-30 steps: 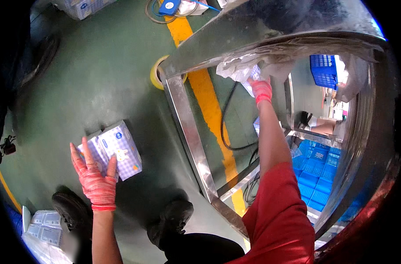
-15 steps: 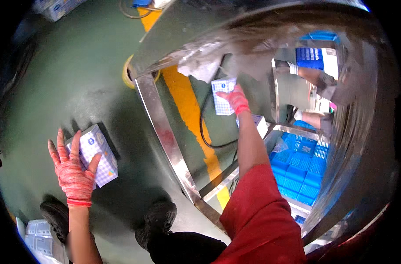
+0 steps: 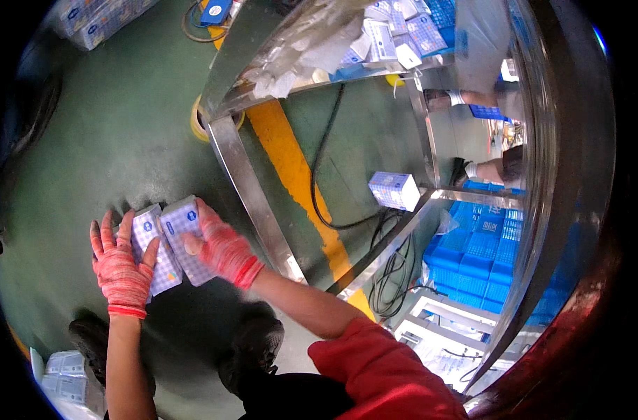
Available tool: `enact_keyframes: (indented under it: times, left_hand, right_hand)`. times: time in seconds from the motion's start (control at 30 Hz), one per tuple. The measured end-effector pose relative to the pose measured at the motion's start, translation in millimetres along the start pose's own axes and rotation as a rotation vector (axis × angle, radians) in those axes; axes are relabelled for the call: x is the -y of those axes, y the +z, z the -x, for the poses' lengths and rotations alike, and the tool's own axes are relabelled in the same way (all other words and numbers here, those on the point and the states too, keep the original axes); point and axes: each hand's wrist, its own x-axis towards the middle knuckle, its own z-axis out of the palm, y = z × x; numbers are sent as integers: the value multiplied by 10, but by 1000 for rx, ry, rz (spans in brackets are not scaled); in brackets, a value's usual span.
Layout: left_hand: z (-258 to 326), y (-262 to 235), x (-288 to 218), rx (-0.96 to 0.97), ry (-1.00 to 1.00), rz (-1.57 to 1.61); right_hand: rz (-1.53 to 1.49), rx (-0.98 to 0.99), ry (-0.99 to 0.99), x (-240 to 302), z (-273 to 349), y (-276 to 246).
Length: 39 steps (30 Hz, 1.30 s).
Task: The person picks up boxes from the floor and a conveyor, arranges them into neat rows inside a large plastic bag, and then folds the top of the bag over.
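Note:
My left hand [image 3: 125, 273], in a red-and-white knitted glove with bare fingertips, holds a white and lilac checked tissue pack [image 3: 166, 266] low over the green floor. Its thumb lies across the pack's face and its fingers reach over the far end. Against the right side of that pack stands a second checked tissue pack [image 3: 180, 222], gripped by my right hand [image 3: 224, 252] in a matching glove. The right fingers wrap around its outer side, and the thumb rests on its front.
A metal frame table [image 3: 252, 189] stands to the right, with a lone tissue pack [image 3: 394, 190] within its legs. Several packs [image 3: 406, 31] lie heaped on top. Black cable [image 3: 396, 273] coils beneath, beside blue crates [image 3: 473, 259]. Another person's arm [image 3: 476, 99] shows beyond.
My right hand has come left from under the table, bringing a tissue pack against the one at my left hand. My left hand has barely shifted. The view has tilted, revealing the heaped packs.

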Motion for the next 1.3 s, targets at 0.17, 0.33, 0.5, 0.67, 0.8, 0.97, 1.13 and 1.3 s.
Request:
enact_keyframes:
  times: [0.17, 0.33, 0.5, 0.67, 0.8, 0.97, 1.13, 1.3]
  left_hand:
    - [107, -59, 67, 62, -82, -112]
    - [141, -103, 3, -44, -31, -46]
    - [294, -87, 198, -106, 36, 167]
    - [334, -34, 402, -78, -88, 266]
    - [214, -231, 315, -54, -33, 217]
    - [1, -475, 17, 49, -74, -88]
    - [155, -56, 262, -104, -370, 406]
    - [256, -49, 149, -49, -490, 564]
  right_hand:
    - [711, -257, -122, -535, -196, -1386]
    - [897, -562, 752, -2124, 249, -2846]
    - [994, -121, 990, -2859, 837, -3231]
    - [647, -518, 981, -1880, 293, -2840]
    - [608, -764, 579, -1175, -165, -2672]
    - [353, -348, 206, 352, -299, -2271]
    - [835, 260, 21, 759, -454, -1240]
    - [589, 333, 293, 542, -781, -528]
